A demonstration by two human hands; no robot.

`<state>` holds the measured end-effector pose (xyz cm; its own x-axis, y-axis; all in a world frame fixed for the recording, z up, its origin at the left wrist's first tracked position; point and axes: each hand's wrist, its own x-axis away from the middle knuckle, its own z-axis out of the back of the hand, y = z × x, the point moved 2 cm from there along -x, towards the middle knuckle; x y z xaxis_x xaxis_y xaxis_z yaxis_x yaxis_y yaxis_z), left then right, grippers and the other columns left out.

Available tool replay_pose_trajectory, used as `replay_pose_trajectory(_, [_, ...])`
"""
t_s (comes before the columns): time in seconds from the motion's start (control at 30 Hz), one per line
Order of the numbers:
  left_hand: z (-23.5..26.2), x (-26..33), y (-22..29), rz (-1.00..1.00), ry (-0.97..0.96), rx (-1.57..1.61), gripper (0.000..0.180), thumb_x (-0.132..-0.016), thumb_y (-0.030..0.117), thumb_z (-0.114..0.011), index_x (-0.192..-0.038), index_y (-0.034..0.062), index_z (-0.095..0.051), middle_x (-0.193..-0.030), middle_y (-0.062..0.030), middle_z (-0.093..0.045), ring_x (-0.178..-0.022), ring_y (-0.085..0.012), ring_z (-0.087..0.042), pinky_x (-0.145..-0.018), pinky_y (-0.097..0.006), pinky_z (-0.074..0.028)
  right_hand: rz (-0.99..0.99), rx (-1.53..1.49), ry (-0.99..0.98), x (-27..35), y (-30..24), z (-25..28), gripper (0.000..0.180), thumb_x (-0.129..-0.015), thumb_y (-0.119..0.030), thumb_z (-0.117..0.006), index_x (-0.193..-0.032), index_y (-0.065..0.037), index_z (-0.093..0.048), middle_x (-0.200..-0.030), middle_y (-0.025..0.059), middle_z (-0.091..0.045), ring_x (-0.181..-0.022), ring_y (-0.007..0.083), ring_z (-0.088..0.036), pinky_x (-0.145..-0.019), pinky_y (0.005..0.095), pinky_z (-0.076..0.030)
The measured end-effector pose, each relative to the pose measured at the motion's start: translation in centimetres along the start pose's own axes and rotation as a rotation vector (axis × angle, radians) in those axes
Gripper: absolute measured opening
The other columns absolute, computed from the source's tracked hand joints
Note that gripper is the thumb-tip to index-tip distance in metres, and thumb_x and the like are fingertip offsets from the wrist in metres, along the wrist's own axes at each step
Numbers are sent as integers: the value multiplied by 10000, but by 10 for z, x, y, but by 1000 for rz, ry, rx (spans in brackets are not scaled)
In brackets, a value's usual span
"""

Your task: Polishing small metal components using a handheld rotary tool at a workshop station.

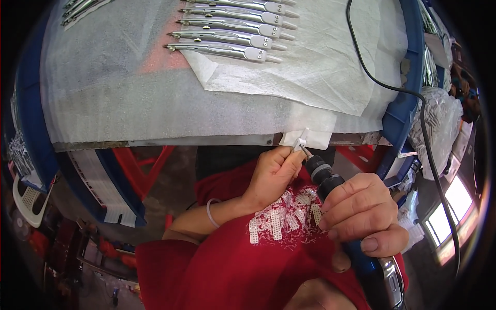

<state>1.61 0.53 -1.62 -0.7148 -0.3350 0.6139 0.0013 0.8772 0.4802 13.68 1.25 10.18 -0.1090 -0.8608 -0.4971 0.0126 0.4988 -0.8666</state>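
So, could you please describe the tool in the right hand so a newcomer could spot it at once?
Start at the padded table's near edge. Just below it the right hand grips a rotary tool, its thin bit meeting the small white piece in the left hand. Unlike the silver compasses on the table, it is black and blue.

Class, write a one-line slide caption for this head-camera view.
Left hand holds a small white part against the rotary tool gripped by the right hand.

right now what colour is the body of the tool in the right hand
Blue body with a black tip, held in the right hand; head view.
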Motion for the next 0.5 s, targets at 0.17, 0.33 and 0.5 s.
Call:
replay_pose_trajectory(0.17, [2, 0, -3, -2, -6, -5, 221, -973, 180, -467, -943, 28, -625, -637, 76, -487, -525, 8, -370, -456, -159, -258, -33, -2, -1, -6, 1, -2, 202, -717, -37, -658, -822, -12, -488, -666, 155, -610, -542, 252, -617, -494, 352, -525])
replay_pose_trajectory(0.33, [1, 0, -4, -1, -11, -10, 211, -972, 176, -472, -949, 32, -625, -656, 73, -500, -543, 9, -382, -462, -160, -268, -12, -13, -3, -6, 4, -4, 202, -715, -41, -668, -812, -9, -494, -643, 153, -602, -532, 244, -611, -485, 342, -519])
replay_pose_trajectory(0.5, [-1, 0, 2, 25, 34, 45, 265, -949, 157, -515, -725, 22, -554, -562, 54, -446, -511, -15, -373, -450, -203, -295, 23, 52, -50, -4, 3, 2, 361, -758, -136, -727, -955, -44, -438, -700, 109, -605, -538, 207, -618, -473, 298, -514])
